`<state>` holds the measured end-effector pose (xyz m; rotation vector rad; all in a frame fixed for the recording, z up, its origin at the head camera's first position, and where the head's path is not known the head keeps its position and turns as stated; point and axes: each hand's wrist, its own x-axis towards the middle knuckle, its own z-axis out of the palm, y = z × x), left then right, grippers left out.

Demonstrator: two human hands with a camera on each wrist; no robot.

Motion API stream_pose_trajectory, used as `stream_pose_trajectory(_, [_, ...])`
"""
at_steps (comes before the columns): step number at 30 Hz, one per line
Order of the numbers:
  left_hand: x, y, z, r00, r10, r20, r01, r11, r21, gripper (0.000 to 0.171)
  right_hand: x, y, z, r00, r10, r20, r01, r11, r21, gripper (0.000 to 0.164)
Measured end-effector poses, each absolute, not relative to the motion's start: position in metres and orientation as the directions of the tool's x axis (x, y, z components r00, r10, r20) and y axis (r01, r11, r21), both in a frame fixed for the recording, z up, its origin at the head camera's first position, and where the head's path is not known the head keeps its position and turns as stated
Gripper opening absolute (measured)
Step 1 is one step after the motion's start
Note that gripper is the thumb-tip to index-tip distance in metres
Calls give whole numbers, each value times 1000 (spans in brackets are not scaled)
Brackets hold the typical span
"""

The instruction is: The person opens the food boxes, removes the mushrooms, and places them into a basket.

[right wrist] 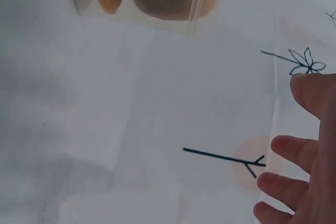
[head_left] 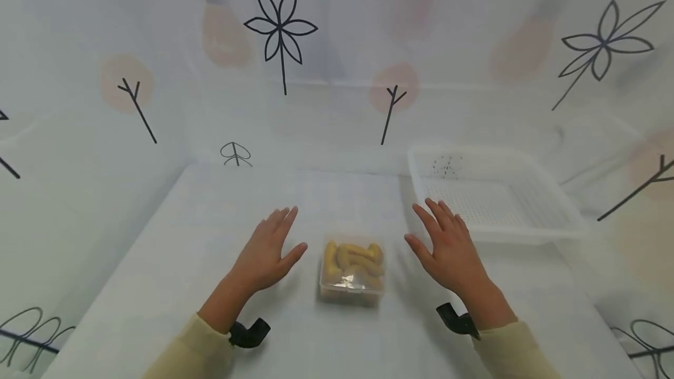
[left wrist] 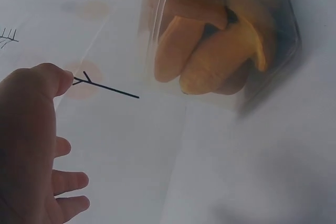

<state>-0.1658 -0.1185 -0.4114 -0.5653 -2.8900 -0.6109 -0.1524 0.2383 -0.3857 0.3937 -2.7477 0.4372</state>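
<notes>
A clear plastic box point(head_left: 351, 289) with a lid sits on the white table between my hands. Several yellow-brown mushrooms point(left wrist: 218, 64) lie inside, their stems and a cap visible through the wall in the left wrist view. To the box's left is my left hand point(head_left: 265, 257), fingers straight and thumb spread, holding nothing. My right hand point(head_left: 447, 252) is on the other side, likewise with extended fingers and nothing in it. Both hands are apart from the box. In the right wrist view only part of the box point(right wrist: 128, 22) shows, at the top.
A white plastic basket point(head_left: 526, 233) with a perforated bottom stands at the back right, beyond my right hand. White cloth point(head_left: 326, 121) printed with flowers and twigs hangs behind and beside the table point(head_left: 174, 285). Each wrist carries a black mount point(head_left: 250, 333).
</notes>
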Motion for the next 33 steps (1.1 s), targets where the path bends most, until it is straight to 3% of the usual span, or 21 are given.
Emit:
stream_pose_trajectory(9, [-159,-116,-428,-919,353,173,392,786,479,72,-147,223,-386,-870,-292,397,-412,874,-258,64])
stream_pose_trajectory(16, [-158,-110,-439,-940,339,41,294,742,603,71,-144,213,-388,-851,-358,384,-472,842,-261,66])
stream_pose_trajectory(22, [-158,-107,-453,-916,398,-48,238,637,733,73,-137,202,-394,-835,-405,374,-519,805,-286,67])
stream_pose_trajectory(33, [-159,-99,-472,-848,524,-81,237,511,826,107,-125,179,-410,-806,-480,346,-582,751,-312,70])
